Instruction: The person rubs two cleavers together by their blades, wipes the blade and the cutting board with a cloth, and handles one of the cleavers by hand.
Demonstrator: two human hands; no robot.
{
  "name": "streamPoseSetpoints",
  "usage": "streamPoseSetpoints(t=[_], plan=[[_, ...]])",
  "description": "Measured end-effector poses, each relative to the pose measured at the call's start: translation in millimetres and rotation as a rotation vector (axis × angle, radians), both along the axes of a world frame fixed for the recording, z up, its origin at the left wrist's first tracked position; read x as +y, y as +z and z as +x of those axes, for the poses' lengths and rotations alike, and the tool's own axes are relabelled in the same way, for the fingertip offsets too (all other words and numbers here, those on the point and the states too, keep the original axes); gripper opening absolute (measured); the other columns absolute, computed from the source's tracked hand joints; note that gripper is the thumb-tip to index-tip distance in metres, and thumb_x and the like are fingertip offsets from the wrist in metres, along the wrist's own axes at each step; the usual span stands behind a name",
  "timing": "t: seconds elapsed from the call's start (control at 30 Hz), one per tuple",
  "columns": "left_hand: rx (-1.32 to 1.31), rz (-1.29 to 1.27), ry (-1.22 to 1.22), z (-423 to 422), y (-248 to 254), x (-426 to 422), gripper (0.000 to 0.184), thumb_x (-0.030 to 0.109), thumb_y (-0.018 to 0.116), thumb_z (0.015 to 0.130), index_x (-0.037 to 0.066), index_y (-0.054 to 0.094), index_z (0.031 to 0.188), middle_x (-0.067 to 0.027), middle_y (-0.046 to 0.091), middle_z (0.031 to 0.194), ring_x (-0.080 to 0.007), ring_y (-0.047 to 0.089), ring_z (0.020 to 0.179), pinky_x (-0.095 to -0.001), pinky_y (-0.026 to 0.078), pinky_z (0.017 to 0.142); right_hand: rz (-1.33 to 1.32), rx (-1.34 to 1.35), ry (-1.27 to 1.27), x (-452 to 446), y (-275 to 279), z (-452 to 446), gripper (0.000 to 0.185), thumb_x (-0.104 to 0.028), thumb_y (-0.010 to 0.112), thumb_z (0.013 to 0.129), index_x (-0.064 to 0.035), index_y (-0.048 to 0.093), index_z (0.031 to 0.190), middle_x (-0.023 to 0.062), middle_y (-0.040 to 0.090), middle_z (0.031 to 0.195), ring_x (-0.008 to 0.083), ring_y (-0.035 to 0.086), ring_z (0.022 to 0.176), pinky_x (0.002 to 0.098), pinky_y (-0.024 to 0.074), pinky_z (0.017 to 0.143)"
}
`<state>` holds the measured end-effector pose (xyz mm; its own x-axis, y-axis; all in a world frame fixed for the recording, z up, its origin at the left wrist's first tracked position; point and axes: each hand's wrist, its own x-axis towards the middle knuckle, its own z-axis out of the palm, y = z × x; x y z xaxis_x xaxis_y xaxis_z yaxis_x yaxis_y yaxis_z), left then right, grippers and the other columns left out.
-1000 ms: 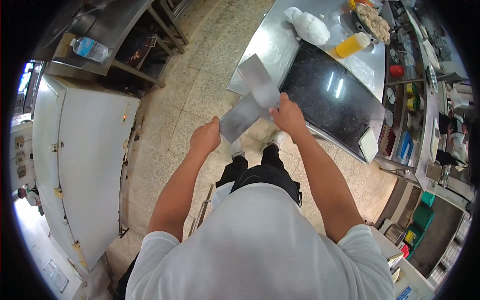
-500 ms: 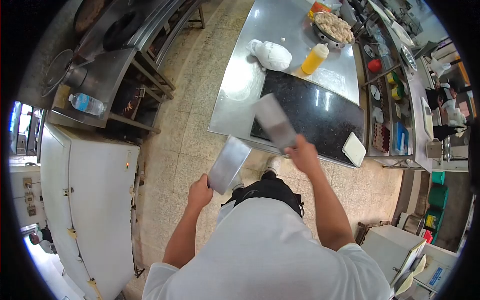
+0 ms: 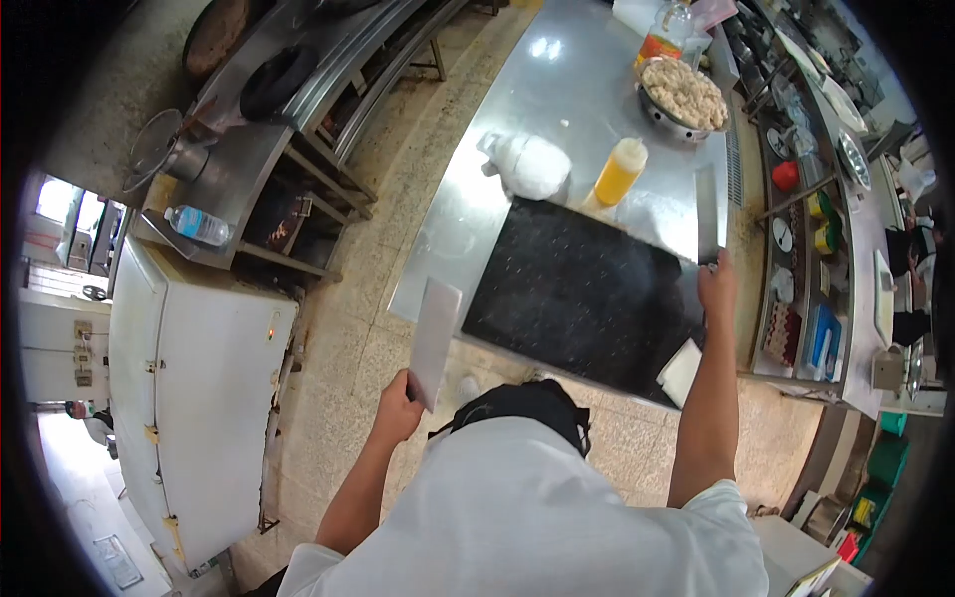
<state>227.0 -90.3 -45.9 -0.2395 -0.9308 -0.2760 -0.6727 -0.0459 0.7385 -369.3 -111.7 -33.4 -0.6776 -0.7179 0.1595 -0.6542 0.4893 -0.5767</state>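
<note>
My left hand [image 3: 399,408] is closed round the handle of a broad metal cleaver [image 3: 435,338], held upright before the near left corner of the counter. Out to the right, my right hand [image 3: 715,284] grips a second cleaver [image 3: 707,211], its blade seen nearly edge-on over the counter's right side. Between them lies a black stone slab [image 3: 582,294] on the steel counter [image 3: 438,239]. A folded white cloth [image 3: 680,373] rests on the slab's near right corner. Behind the slab are a white wrapped bundle [image 3: 532,166] and a squeeze bottle [image 3: 621,172] of yellow liquid.
A bowl heaped with pale chunks [image 3: 684,95] and an oil bottle [image 3: 668,30] stand at the counter's far end. Loaded shelving [image 3: 796,249] runs along the right. On the left are a white fridge [image 3: 199,398] and a steel bench with a water bottle [image 3: 199,226].
My right hand has swung its cleaver right and forward, from over the slab to the counter's right edge. My left cleaver has turned more upright. The view has shifted.
</note>
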Motion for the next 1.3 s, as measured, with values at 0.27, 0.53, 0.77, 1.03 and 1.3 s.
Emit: streamPoseSetpoints(t=[0.27, 0.53, 0.77, 1.03, 1.3], plan=[[0.037, 0.128, 0.141, -69, 39, 23, 0.019, -0.006, 0.053, 0.078, 0.0, 0.055, 0.095, -0.0092, 0.059, 0.072, -0.0178, 0.058, 0.056, -0.0314, 0.046, 0.051, 0.231, 0.251, 0.214, -110, -23, -55, 0.042, -0.006, 0.058, 0.086, -0.0131, 0.055, 0.127, 0.0226, 0.059, 0.109, 0.0417, 0.064, 0.095, 0.0501, 0.0529, 0.081], [0.043, 0.187, 0.169, -91, 53, 34, 0.015, 0.012, 0.066, 0.092, 0.004, 0.061, 0.103, -0.0009, 0.055, 0.067, -0.0092, 0.053, 0.053, -0.0262, 0.042, 0.047, 0.201, 0.31, 0.3, -135, -66, -76, 0.03, -0.008, 0.065, 0.083, -0.0085, 0.063, 0.113, 0.0196, 0.062, 0.106, 0.0397, 0.065, 0.094, 0.0472, 0.0536, 0.081], [0.194, 0.361, 0.059, -139, 79, -7, 0.042, 0.039, 0.049, 0.103, 0.006, 0.061, 0.126, -0.0007, 0.058, 0.075, -0.0079, 0.058, 0.071, -0.0276, 0.047, 0.063, -0.063, -0.312, 0.421, -67, -8, 53, 0.016, -0.015, 0.069, 0.088, -0.0034, 0.067, 0.098, 0.0148, 0.065, 0.089, 0.027, 0.064, 0.082, 0.039, 0.0504, 0.076], [0.591, 0.046, -0.112, -227, 88, -39, 0.049, 0.043, 0.039, 0.107, 0.003, 0.06, 0.126, -0.0036, 0.065, 0.098, -0.016, 0.059, 0.092, -0.0323, 0.048, 0.086, -0.092, -1.469, 1.016, 36, 19, 229, 0.059, -0.008, 0.074, 0.083, -0.0009, 0.047, 0.135, 0.0079, 0.058, 0.116, 0.0188, 0.061, 0.1, 0.0329, 0.0488, 0.091], [0.541, -0.066, -0.189, -200, 70, -50, 0.033, 0.027, 0.063, 0.097, -0.003, 0.066, 0.083, -0.0043, 0.058, 0.07, -0.0103, 0.054, 0.065, -0.0288, 0.043, 0.057, -0.245, -1.631, 0.335, 54, 26, 235, 0.043, 0.01, 0.053, 0.069, -0.0019, 0.046, 0.11, 0.0082, 0.055, 0.087, 0.0205, 0.058, 0.066, 0.035, 0.0538, 0.064]])
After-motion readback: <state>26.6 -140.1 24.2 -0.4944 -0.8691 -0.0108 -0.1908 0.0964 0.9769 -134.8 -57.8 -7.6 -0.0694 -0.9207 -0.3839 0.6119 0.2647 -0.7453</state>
